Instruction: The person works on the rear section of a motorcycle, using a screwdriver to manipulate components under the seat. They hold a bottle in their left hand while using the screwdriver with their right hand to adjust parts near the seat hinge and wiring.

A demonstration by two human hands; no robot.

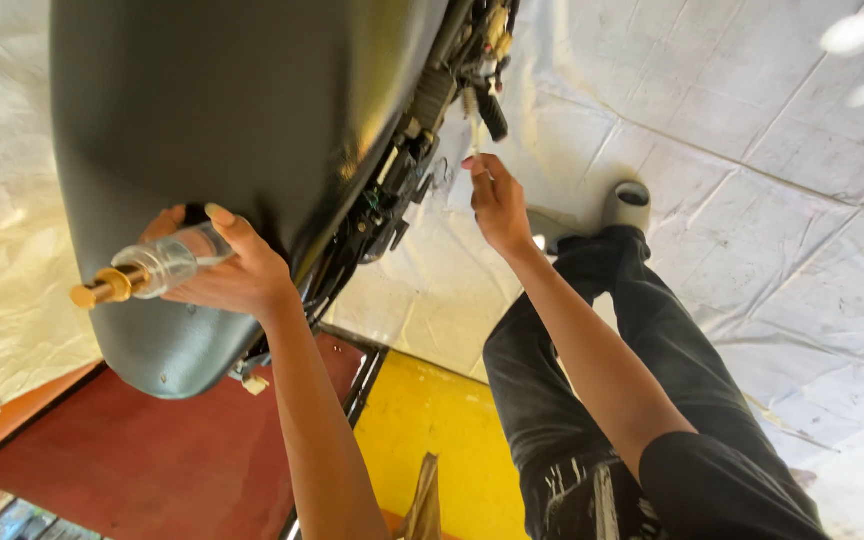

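Note:
My left hand (234, 268) grips a clear plastic bottle (160, 266) with a brass-coloured nozzle, held against the side of a large dark grey motorcycle body panel (242, 110). The nozzle points left, away from the panel. My right hand (498, 204) reaches out to the machine's exposed frame (422, 130), where cables, a spring and a black footpeg show. Its fingers pinch what looks like a thin white strip or cable hanging there; what exactly it is cannot be told.
A creased white sheet (752, 150) covers the floor. My legs in dark trousers (602, 360) stretch across it, one foot in a grey shoe (628, 205). A red platform (152, 450) and a yellow surface (432, 440) lie below the machine.

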